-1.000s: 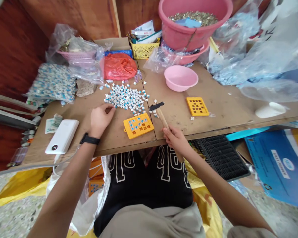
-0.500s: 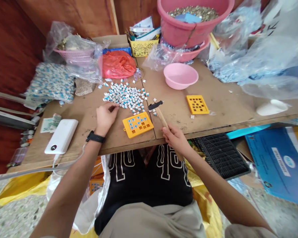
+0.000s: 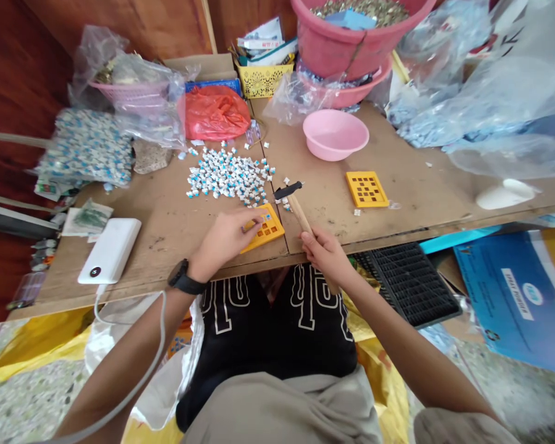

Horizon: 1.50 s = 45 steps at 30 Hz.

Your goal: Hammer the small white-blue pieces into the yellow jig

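My left hand [image 3: 229, 235] is over the yellow plastic tray [image 3: 274, 229], covering its left part, with thumb and forefinger closed together at its squares. Whatever the fingertips pinch is too small or hidden to name. Small white-and-blue pieces fill some of the tray's squares; others show brown. My right hand [image 3: 322, 251] grips the wooden handle of a hammer [image 3: 299, 209], whose black head [image 3: 288, 190] is raised just right of the tray. Behind the tray spreads a heap of small white-and-blue plastic pieces [image 3: 226, 176].
A second yellow tray [image 3: 367, 189] lies to the right, below a pink bowl [image 3: 335, 135]. A white power bank [image 3: 111, 250] with a cable stands at left. Bags of pieces [image 3: 90, 145], a red bag [image 3: 216, 112] and a large pink tub [image 3: 361, 46] line the back.
My left hand has moved right, from the edge of the heap onto the yellow tray. My right hand still holds the hammer in nearly the same place.
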Each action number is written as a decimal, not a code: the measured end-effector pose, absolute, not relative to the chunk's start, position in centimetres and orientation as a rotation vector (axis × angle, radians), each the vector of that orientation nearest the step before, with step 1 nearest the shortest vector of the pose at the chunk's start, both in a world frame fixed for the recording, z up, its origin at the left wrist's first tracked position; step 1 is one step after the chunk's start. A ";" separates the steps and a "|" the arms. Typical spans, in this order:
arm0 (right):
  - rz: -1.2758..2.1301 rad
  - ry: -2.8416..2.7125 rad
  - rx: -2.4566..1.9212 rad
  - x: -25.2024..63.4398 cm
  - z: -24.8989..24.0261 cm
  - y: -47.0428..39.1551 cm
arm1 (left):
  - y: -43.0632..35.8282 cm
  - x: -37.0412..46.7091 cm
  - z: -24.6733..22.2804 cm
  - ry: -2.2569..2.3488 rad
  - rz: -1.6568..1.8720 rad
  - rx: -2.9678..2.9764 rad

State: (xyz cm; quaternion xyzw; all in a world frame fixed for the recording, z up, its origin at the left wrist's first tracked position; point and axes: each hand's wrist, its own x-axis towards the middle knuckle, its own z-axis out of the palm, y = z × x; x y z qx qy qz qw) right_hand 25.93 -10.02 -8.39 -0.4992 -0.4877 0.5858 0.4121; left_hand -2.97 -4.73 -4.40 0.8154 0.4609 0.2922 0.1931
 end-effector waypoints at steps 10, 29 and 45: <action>1.439 -1.261 -1.252 26.1 -8.1 -10.4 | -5.1 0.4 -4.7 1.415 0.646 2.481; 0.765 -1.919 -1.522 28.9 -5.4 -13.0 | -4.4 -0.9 -3.1 1.485 0.615 2.557; 1.273 -1.473 -1.309 26.0 -8.6 -9.2 | -7.6 -9.2 -7.2 2.077 0.963 1.692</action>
